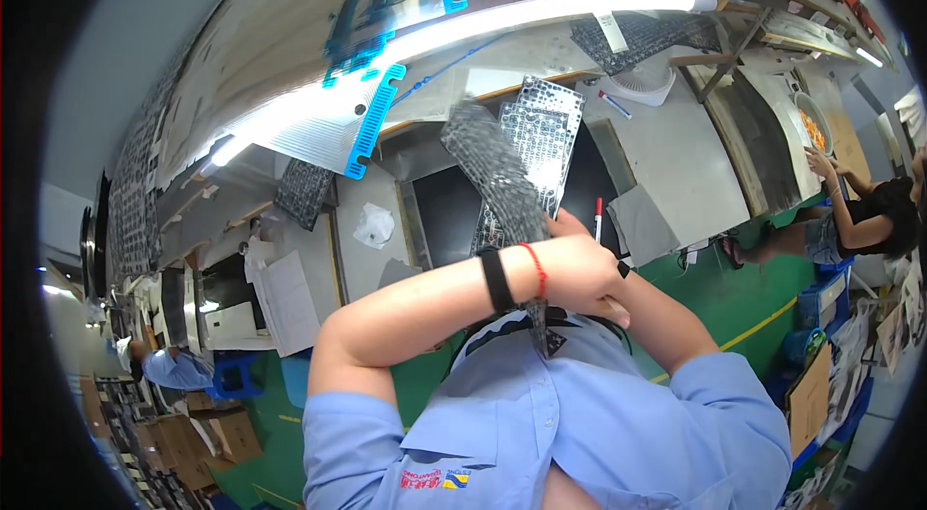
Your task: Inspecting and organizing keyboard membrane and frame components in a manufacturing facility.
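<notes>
A dark perforated keyboard plate (497, 167), blurred by motion, stands tilted in front of my body, its lower end near my shirt. My arms cross at the wrists. My left hand (584, 273), beyond a black band and a red string bracelet, lies over the right one with its fingers curled; whatever it holds is hidden. Mostly covered behind it, my right hand (567, 225) shows fingers at the dark plate's right edge, seemingly gripping it. Just beyond the plate, silver keyboard plates (546, 128) with many holes lie overlapped on a black mat (435, 211).
A lit tube lamp (579, 3) and a blue-edged clear fixture (372, 124) hang above the bench. A red marker (599, 215), a grey sheet (642, 225), a blue marker (615, 104) and a crumpled white bag (375, 225) lie around the mat. Another person (869, 211) works at right.
</notes>
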The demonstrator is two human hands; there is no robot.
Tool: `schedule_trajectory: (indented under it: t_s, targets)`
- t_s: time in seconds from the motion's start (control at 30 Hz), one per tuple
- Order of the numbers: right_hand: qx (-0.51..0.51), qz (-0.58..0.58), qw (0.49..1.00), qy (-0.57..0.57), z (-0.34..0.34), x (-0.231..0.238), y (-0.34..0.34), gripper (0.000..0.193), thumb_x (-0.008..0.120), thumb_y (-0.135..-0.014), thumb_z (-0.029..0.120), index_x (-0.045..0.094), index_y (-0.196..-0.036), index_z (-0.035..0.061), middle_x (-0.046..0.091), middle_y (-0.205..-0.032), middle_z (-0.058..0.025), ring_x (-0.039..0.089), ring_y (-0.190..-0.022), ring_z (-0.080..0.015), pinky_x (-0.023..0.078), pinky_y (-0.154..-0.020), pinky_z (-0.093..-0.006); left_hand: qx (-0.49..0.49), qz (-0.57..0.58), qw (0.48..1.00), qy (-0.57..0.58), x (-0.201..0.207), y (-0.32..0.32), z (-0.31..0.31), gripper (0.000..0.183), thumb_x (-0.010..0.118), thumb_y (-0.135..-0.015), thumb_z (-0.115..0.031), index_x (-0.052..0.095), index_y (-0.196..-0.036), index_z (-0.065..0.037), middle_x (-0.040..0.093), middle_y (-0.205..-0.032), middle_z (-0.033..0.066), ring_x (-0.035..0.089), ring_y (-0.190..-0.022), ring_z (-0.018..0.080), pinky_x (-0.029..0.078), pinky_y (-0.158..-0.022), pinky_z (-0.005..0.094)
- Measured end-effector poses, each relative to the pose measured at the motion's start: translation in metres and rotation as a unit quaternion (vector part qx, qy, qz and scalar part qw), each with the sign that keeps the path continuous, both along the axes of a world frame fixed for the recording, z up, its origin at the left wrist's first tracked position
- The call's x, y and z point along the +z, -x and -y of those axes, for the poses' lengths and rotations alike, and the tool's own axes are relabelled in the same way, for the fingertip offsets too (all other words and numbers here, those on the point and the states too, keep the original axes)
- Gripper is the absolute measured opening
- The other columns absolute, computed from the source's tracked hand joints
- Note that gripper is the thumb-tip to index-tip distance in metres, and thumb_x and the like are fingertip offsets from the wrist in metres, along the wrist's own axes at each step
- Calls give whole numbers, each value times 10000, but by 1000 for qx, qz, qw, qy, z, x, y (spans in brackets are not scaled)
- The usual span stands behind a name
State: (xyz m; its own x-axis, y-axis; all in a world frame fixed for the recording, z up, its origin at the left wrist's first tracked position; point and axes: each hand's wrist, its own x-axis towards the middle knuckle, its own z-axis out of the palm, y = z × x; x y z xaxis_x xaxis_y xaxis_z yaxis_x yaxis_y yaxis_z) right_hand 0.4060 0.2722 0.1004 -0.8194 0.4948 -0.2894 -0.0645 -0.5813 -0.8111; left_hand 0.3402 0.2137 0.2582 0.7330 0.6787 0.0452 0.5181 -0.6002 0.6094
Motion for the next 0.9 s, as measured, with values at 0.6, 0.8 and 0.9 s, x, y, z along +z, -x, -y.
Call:
schedule_trajectory:
  t_s: [0.6, 0.8, 0.9]
  targets:
    - [231, 175, 914, -284, -73, -143, 0, 635, 600, -836, 374, 421, -1322, 7, 562, -1129, -116, 576, -994, -212, 474, -804, -343, 297, 225, 928, -16, -143, 4, -57, 303, 528, -894, -266, 612, -1054, -23, 623, -998, 185, 572, -999, 320, 461, -823, 407]
    - [139, 200, 959, -144, -9, -64, 14, 701, 711, -800, 353, 433, -1302, -51, 591, -1112, -199, 591, -1006, -276, 487, -843, -354, 709, 184, 681, 15, -238, 120, 51, 314, 571, -907, -277, 600, -1056, -2, 628, -980, 131, 582, -947, 233, 464, -807, 347]
    - [127, 286, 887, -339, -24, -99, -5, 788, 742, -776, 383, 401, -1327, -66, 532, -1221, -250, 571, -1063, -301, 461, -914, -354, 710, 242, 589, 301, -240, 135, 110, 348, 597, -882, -295, 584, -1074, -6, 608, -1027, 120, 571, -933, 204, 437, -826, 294]
